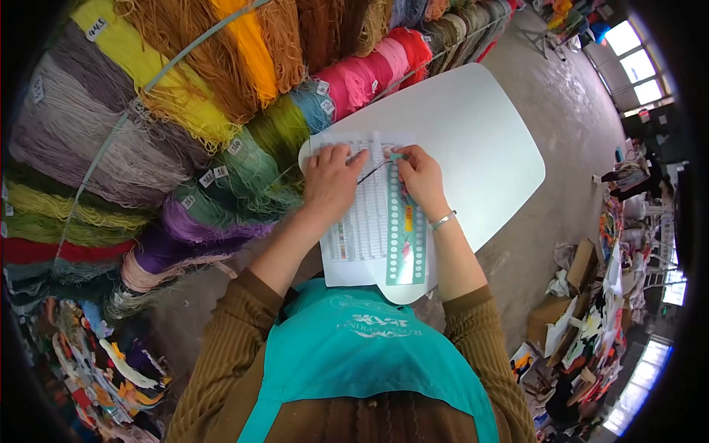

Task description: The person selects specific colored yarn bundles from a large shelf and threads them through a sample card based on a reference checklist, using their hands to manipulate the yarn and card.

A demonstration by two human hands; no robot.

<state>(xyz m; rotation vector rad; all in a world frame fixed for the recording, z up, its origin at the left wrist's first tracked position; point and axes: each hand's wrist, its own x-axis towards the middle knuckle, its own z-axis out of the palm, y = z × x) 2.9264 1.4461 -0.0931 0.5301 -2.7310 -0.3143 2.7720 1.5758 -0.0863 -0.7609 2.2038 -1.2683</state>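
Observation:
My left hand (332, 181) lies on a printed sheet of paper (353, 236) with its fingers apart, pressing on the page. On top of the sheet's right side rests a long green-bordered card (406, 251) with rows of oval holes and a flower picture in the middle. My right hand (424, 181), with a bracelet at the wrist, pinches a dark thread (375, 171) at the card's top end. This thread slants down from the right fingertips toward my left hand. Beneath the papers is a white board-like tabletop (487, 140).
Thick hanks of coloured yarn (96, 140) with numbered tags hang at the left and along the far side. A cardboard box (550, 317) and piles of cloth scraps (591, 332) stand on the floor (550, 96) at the right. More scraps (103, 369) lie at lower left.

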